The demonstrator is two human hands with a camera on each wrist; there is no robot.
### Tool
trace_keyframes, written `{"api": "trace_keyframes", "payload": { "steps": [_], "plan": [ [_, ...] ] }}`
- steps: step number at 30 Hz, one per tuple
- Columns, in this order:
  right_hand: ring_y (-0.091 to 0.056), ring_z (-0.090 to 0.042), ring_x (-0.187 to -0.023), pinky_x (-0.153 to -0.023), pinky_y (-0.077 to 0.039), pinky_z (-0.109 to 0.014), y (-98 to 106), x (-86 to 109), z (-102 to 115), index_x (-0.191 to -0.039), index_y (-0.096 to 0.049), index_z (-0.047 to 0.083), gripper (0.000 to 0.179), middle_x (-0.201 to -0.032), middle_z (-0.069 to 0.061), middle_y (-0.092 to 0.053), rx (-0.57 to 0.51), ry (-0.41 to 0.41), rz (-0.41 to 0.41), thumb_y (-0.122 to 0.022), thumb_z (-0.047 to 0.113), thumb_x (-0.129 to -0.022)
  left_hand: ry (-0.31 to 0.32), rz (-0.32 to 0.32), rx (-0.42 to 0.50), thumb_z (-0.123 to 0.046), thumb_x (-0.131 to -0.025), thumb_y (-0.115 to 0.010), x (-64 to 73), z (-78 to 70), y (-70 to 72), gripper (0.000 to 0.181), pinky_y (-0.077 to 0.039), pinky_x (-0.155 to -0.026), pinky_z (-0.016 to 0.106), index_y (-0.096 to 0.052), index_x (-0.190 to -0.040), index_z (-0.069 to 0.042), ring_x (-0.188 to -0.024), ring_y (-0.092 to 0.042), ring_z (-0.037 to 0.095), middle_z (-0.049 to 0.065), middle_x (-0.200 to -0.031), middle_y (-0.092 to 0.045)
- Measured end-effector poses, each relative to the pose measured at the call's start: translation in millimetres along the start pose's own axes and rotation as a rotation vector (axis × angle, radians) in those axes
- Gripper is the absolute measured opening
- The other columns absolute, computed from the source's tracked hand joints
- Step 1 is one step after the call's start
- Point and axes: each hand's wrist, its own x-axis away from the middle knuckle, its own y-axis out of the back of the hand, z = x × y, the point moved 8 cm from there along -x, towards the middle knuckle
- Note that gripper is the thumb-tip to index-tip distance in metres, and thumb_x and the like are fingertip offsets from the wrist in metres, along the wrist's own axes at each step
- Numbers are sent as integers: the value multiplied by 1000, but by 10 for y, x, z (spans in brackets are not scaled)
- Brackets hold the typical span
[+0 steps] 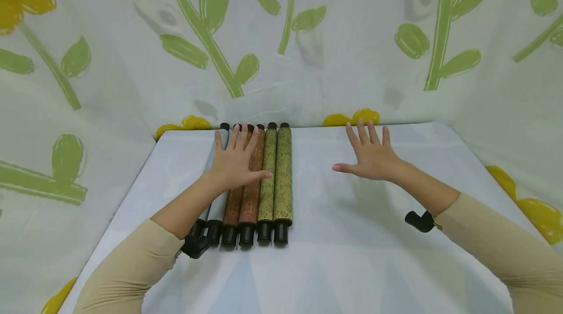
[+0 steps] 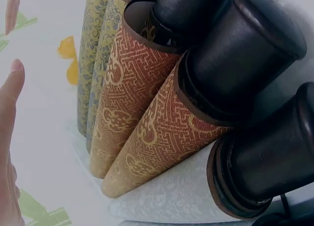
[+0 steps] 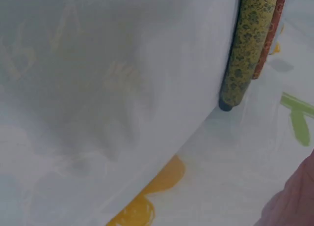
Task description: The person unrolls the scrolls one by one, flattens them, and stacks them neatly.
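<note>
Several rolled scrolls with black end knobs lie side by side on the white table. Two are yellow-green patterned scrolls [image 1: 283, 177], two are reddish-brown scrolls [image 1: 249, 201] with gold motifs, and two are pale grey scrolls [image 1: 217, 206] at the left. My left hand [image 1: 235, 162] is spread flat above the row, fingers straight, partly hiding the grey and brown ones. In the left wrist view its thumb [image 2: 10, 98] shows beside the scrolls. To the right of the row, my right hand [image 1: 374, 157] hovers over the tabletop, fingers spread, holding nothing, its shadow below.
The white table [image 1: 352, 255] ends at a back edge where the scrolls' far knobs reach. Behind and around it hangs a pale curtain [image 1: 360, 59] with green leaves and yellow flowers. A black wrist device [image 1: 420, 221] sits at the right sleeve, another [image 1: 195, 246] at the left.
</note>
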Motion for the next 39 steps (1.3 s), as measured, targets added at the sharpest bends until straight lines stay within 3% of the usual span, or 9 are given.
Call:
{"api": "trace_keyframes", "payload": {
  "steps": [12,20,25,29,39],
  "plan": [
    [20,-42,-139,-102,16,-66,-14,-79,165,-151,9,8,112,-152,-23,20,2,29,-7,-39,79,-80,10,36,25,-76,-79,-48,-12,-10,-33,113,10,-105,66,13,-151,-15,-144,9,34,16,-155,18],
    [16,-40,-140,-103,13,-67,-34,-120,263,-152,9,10,110,-153,-22,19,-6,34,-12,-39,79,-80,14,73,77,-76,-78,-48,-74,-28,-127,115,17,-104,62,20,-148,-18,-142,18,28,12,-153,25],
    [13,-40,-141,-103,12,-67,-8,-139,354,-151,10,12,109,-154,-22,16,-6,44,-27,-39,79,-80,11,88,112,-75,-79,-49,-88,-48,-164,115,12,-106,64,21,-148,-17,-142,18,29,12,-153,25],
    [7,-40,-143,-104,11,-66,2,-180,418,-152,8,11,107,-155,-21,13,-42,43,-43,-39,77,-81,-2,83,192,-68,-80,-56,-86,-77,-137,116,7,-106,65,18,-149,-14,-142,15,32,14,-153,24],
    [4,-37,-144,-106,9,-65,-61,-290,621,-152,7,9,106,-155,-19,13,-84,48,-37,-41,75,-83,-31,64,352,-59,-77,-67,-132,-178,-149,119,-8,-111,58,11,-150,-6,-143,9,34,17,-155,14]
  ]
}}
